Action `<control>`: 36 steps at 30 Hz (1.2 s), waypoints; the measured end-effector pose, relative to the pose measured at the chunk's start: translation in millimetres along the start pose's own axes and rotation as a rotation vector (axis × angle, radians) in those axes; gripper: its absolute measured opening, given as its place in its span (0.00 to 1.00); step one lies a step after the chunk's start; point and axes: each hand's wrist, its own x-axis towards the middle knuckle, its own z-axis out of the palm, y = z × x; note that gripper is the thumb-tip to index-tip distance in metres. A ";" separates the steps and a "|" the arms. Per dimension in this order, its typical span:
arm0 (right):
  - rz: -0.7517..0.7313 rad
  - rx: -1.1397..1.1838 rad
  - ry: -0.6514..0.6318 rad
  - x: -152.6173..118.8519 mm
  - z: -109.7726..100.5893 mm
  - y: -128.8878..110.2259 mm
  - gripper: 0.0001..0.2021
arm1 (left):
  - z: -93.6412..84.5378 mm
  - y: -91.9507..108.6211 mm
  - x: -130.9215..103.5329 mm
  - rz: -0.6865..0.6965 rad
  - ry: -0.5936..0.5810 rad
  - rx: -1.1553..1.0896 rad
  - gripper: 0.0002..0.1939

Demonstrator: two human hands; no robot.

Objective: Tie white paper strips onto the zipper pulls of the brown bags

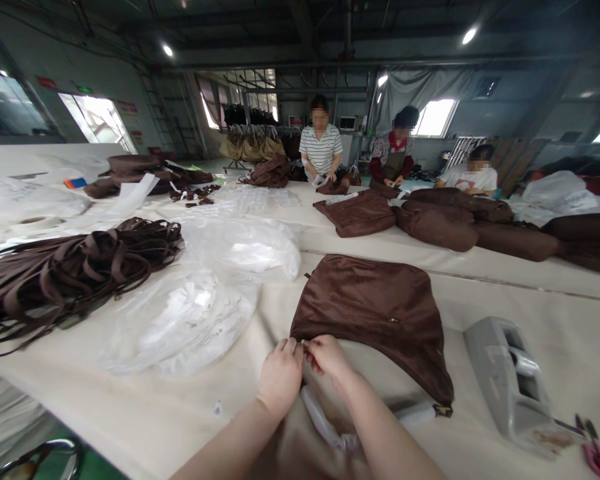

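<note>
A dark brown bag (370,293) lies flat on the pale table, its curved opening toward me and a short zip on its face. Both of my hands meet at its near left corner. My left hand (281,373) is closed with curled fingers over that corner. Right beside it, my right hand (329,357) pinches at the same spot; the small piece between its fingertips is mostly hidden. A strap in white wrapping (325,423) passes below my wrists, partly covered by my right forearm. Metal hardware (443,411) shows at the bag's right corner.
A grey tape dispenser (510,387) and pink-handled scissors (593,447) are at right. Clear plastic bags (195,320) and a pile of brown straps (80,273) lie left. More brown bags (435,223) line the far table, where several people (321,143) work.
</note>
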 end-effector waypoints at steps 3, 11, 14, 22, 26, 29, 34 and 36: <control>-0.006 0.014 0.017 0.1 0.9 -1.1 0.19 | 1.5 -1.3 -3.4 0.069 -0.015 -0.018 0.12; -0.107 0.075 0.147 1.7 4.6 2.8 0.20 | -24.7 1.4 -0.1 -0.152 0.066 -0.253 0.12; -0.169 0.147 0.195 -11.6 -0.8 1.0 0.22 | -30.2 5.6 11.6 -0.193 -0.188 -0.199 0.09; -0.271 0.276 0.559 -44.8 -34.5 6.4 0.21 | -16.1 29.8 53.6 0.149 -0.264 -0.343 0.14; -0.227 0.198 0.535 -42.0 -43.9 6.6 0.20 | -19.9 30.4 60.5 0.176 -0.250 -0.572 0.13; -0.222 0.152 0.433 -36.9 -39.1 2.8 0.19 | -31.1 22.4 53.1 0.121 -0.254 -0.617 0.09; -0.232 0.087 0.287 -29.4 -20.9 -0.7 0.20 | -44.8 3.5 32.3 0.047 -0.273 -0.410 0.15; -0.230 0.024 0.232 -25.2 -14.6 1.4 0.21 | -44.5 -0.3 26.3 0.045 -0.301 -0.309 0.16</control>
